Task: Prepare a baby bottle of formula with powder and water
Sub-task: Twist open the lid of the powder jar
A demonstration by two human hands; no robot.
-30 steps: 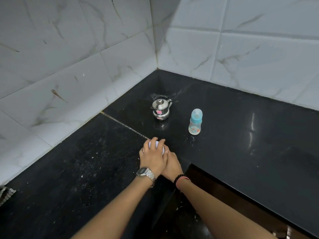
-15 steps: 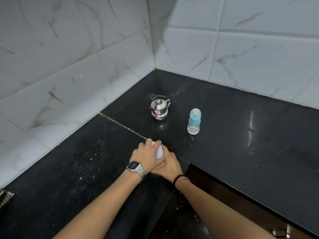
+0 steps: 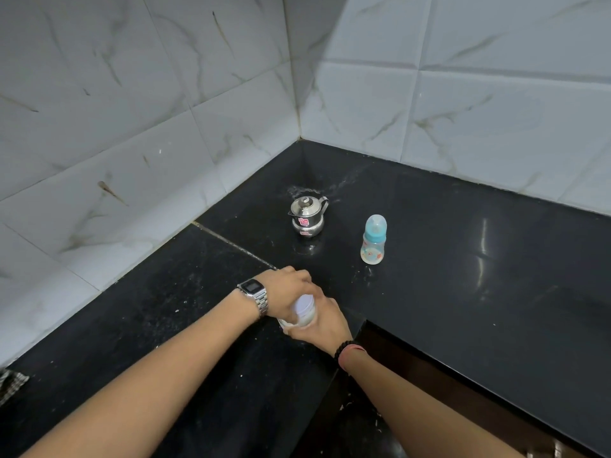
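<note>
While a grey cloth (image 3: 13, 386) shows at the far left edge of the black surface (image 3: 463, 259), the left hand (image 3: 287, 297), with a metal watch (image 3: 256, 294) at its wrist, curls over the white lid (image 3: 305, 305) of a small powder jar (image 3: 302, 319) near the surface's front edge. The right hand (image 3: 325, 322), beaded bracelet (image 3: 347, 348) at the wrist, wraps its fingers around the jar's body from the right. Toward the back corner stands a lidded steel pot (image 3: 306, 217). Right of it, apart from it, the baby bottle (image 3: 373, 239) stands upright with its blue collar and clear cap on.
</note>
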